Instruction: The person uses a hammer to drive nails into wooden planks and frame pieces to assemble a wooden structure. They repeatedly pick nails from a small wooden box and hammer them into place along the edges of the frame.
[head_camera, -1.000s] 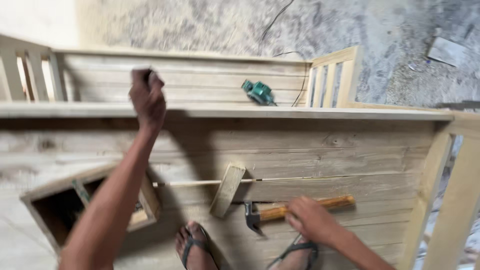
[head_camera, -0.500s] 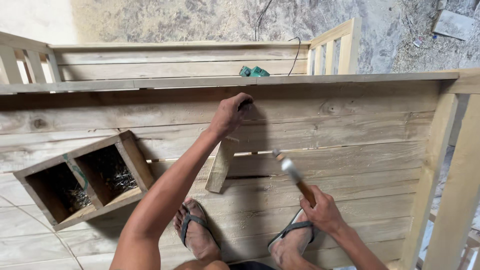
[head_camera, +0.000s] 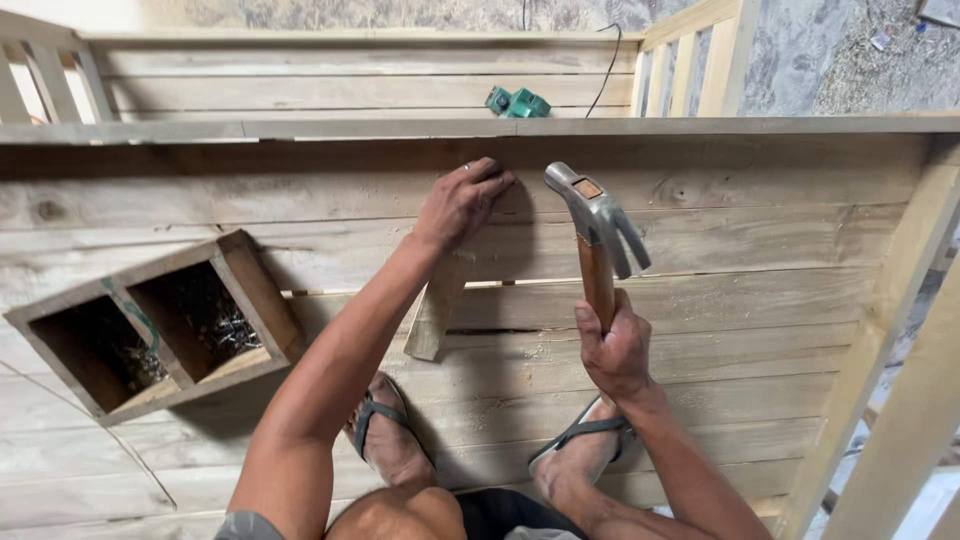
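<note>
Open planks between hammer (head_camera: 597, 225) and nail box (head_camera: 160, 325); wood block (head_camera: 435, 315) perhaps obstructs.

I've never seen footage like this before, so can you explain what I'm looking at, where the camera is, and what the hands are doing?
The camera sits on a person's head and looks down, so you see their own two bare arms and sandalled feet. They stand on wooden planks. The left hand presses its fingertips against the upright plank wall. The right hand grips a claw hammer by its wooden handle, head raised near the left hand. To the left lies a two-compartment wooden box with what look like nails inside. A green tool rests beyond the wall.
</note>
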